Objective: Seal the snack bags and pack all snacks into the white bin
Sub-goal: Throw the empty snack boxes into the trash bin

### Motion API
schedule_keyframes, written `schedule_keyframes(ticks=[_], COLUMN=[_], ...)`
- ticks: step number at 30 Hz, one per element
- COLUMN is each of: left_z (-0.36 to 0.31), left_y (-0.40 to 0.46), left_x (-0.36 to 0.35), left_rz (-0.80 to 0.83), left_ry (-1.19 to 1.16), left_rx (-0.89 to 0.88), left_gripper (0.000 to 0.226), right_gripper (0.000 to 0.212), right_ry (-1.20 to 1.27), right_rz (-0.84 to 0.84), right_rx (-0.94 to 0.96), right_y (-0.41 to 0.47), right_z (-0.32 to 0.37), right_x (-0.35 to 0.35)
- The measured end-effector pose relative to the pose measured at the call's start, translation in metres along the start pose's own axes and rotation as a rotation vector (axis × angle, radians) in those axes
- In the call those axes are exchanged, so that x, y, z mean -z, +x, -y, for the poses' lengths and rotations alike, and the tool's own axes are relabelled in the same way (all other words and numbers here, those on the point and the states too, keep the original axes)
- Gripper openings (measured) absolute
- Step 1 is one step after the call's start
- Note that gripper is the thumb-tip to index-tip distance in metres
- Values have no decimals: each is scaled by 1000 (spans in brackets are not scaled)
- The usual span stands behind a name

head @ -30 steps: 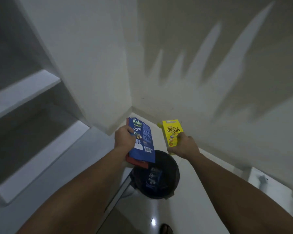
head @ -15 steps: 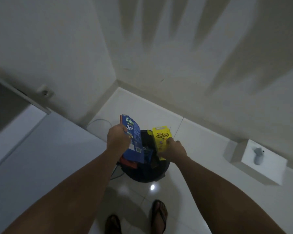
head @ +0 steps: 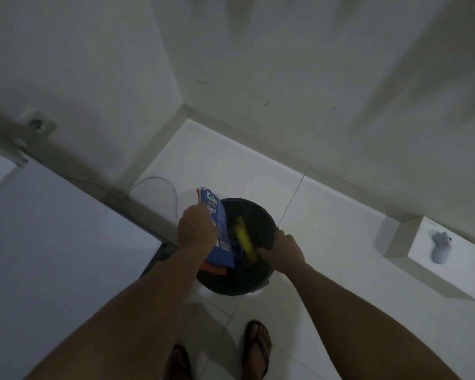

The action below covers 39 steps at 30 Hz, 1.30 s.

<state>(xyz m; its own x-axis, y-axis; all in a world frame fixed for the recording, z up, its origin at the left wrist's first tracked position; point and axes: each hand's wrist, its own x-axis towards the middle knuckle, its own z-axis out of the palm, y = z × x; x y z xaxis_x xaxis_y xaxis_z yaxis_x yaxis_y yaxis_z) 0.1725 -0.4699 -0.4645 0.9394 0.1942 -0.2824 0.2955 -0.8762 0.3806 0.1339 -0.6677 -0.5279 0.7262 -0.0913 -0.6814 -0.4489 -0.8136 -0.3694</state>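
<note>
I take the round black bucket (head: 261, 215) on the floor as my landmark. Over its left rim my left hand (head: 196, 229) grips a blue snack pack (head: 220, 237) with a red pack (head: 214, 268) behind it. The yellow snack box (head: 246, 242) sits blurred inside the bucket, just beside my right hand (head: 284, 252); whether those fingers hold it, I cannot tell. I judge two packs remain to go in; no white bin is visible.

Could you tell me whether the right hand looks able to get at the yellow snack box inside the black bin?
Probably yes: the right hand sits at the black bin's rim, beside the yellow snack box, nothing between.
</note>
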Motion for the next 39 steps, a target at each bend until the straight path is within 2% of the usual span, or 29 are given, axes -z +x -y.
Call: schedule_keyframes(ticks=[10,14,15,17,19,24,26,29,30,33,39], left_z=[14,31,34,40,43,34,23,7,2,-14,-30], left_y=[4,7,6,4,2,-3,-8,-14,-16,-29,-54], left_x=[-70,-87,-87,-82,-73,-38,-17,14,23,61,154], left_rz=[98,210,239,285,293,296,321,362,376,359,199], left_ry=[-190,-218,-214,-162,-119,-94,-89,-73,-77,-76,-183], left_rx=[201,255,266,298,294,181,124,33,12,-55,-36], left_gripper=[14,6,8,31,38,23,27,19,20,54,48], right_gripper=[52,50,48,44,40,47,50,56,57,57,70], right_ry=[-25,-3,-2,-14,-27,-26,-35,-60,-72,-120,-183], right_rz=[2,24,29,41,44,36,33,13,9,-8,-33], right_rx=[36,40,43,62,89,125,148,207,230,286,392], right_y=[8,13,13,15,14,-8,-17,-34,-40,-63,-115], right_z=[-32,-35,-34,-32,-26,9,27,51,59,83,138], right_x=[-3,-14,-16,-20,-20,0,15,43,53,86,150])
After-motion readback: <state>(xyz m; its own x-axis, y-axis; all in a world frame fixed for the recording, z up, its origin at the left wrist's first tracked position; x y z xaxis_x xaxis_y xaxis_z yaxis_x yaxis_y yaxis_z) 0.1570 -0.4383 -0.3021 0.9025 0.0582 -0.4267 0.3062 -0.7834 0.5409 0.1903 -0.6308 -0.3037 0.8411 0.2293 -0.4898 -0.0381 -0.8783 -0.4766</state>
